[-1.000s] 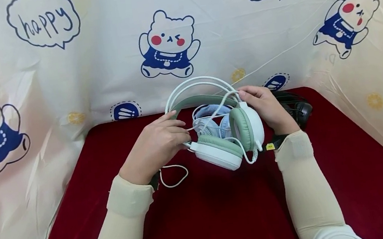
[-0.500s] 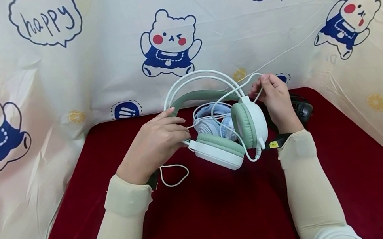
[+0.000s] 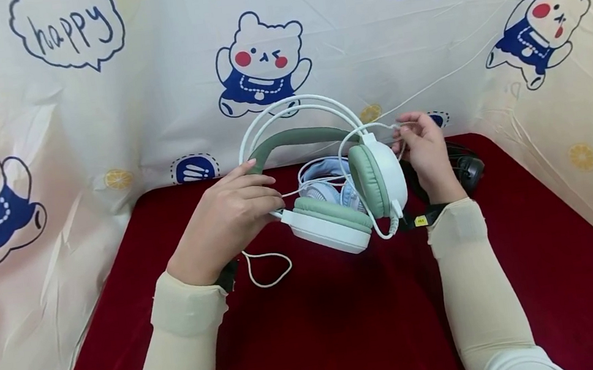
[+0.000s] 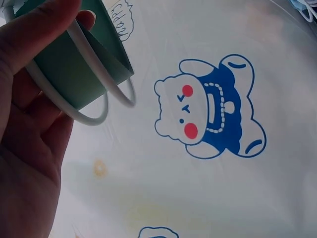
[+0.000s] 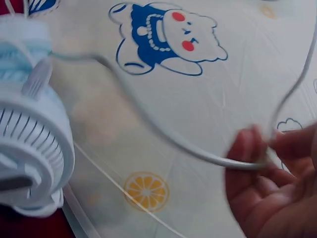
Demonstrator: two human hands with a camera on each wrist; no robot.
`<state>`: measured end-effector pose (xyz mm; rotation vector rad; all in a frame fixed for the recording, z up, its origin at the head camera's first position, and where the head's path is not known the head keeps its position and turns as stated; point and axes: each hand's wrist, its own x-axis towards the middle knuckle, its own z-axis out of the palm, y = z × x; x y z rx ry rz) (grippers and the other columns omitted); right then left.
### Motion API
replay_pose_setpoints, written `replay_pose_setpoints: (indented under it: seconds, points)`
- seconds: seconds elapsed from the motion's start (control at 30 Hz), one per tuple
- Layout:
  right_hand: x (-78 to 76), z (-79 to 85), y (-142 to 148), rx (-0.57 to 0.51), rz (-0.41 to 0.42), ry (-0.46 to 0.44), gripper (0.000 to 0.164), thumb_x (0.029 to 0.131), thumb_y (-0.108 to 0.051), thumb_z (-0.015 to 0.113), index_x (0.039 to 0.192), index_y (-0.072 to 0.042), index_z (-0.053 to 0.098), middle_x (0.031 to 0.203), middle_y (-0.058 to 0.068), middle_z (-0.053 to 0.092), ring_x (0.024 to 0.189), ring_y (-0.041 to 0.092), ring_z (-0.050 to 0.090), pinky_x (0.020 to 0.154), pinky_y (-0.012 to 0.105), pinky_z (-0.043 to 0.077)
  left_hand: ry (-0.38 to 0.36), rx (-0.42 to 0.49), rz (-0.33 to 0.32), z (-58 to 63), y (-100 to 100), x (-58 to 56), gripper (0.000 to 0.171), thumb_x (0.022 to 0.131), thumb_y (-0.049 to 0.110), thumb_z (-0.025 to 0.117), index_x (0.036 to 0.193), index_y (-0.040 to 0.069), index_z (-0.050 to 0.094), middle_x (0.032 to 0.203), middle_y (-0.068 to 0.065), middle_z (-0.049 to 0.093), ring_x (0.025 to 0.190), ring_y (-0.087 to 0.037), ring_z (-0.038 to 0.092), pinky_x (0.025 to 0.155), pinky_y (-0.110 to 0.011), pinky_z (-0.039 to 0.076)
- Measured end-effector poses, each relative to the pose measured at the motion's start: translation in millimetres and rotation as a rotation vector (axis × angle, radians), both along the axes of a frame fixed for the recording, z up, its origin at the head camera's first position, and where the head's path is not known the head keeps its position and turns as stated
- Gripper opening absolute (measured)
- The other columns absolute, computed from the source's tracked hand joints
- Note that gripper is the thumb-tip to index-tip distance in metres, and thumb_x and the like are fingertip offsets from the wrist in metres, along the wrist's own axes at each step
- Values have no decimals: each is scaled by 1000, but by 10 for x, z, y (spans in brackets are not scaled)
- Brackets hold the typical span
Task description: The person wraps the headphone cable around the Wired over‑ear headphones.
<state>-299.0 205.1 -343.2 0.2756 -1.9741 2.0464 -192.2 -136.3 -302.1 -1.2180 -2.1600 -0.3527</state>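
White over-ear headphones (image 3: pixel 392 176) with green ear pads and a green inner headband (image 3: pixel 307 136) are held up above the red cloth, tilted. My left hand (image 3: pixel 225 218) grips the left side of their headband; in the left wrist view the thumb and fingers of that hand (image 4: pixel 29 99) curl round the white rails and green strap. Off to the right, my right hand (image 3: pixel 425 150) pinches a white cable (image 5: pixel 183 144) between thumb and fingertips. The cable loops from the right ear cup up to these fingers. Part of the left rail is hidden behind the left hand.
Behind the held pair, light blue headphones (image 3: pixel 319 191) lie on the red cloth (image 3: pixel 342 327). A black headset (image 3: pixel 469 170) is at the back right, partly behind the right hand. A white cable loop (image 3: pixel 270 268) lies near the left wrist. Printed curtains (image 3: pixel 168 89) enclose the back and sides.
My right hand has left the headband's right side and moved right, pulling the white cable out with it. The headphones have risen slightly and shifted a little left with my left hand.
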Motion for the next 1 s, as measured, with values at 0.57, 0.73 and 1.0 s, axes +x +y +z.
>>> replay_pose_setpoints:
  seconds: [0.57,0.73,1.0]
  points:
    - [175,88,-67,6,338,219,14,96,-15,63,97,-5,71,81,4,65,67,12,56,58,22,47,-63,33,-13,7,-39,-19,27,70,4,87,95,9,79,90,-2,74,102,-24,67,110,-43,30]
    - [92,35,-69,33,175,188,18,96,-13,61,96,4,68,85,5,64,73,13,55,60,22,47,-61,36,-22,-3,-9,-5,25,71,6,86,95,10,79,90,-1,74,101,-23,67,110,-42,31]
    - [-66,-113,-114,182,105,164,17,98,-13,57,99,-3,70,93,5,67,81,15,58,69,23,47,-37,33,-31,-12,74,20,24,74,8,85,96,13,79,91,0,74,95,-17,68,110,-40,31]
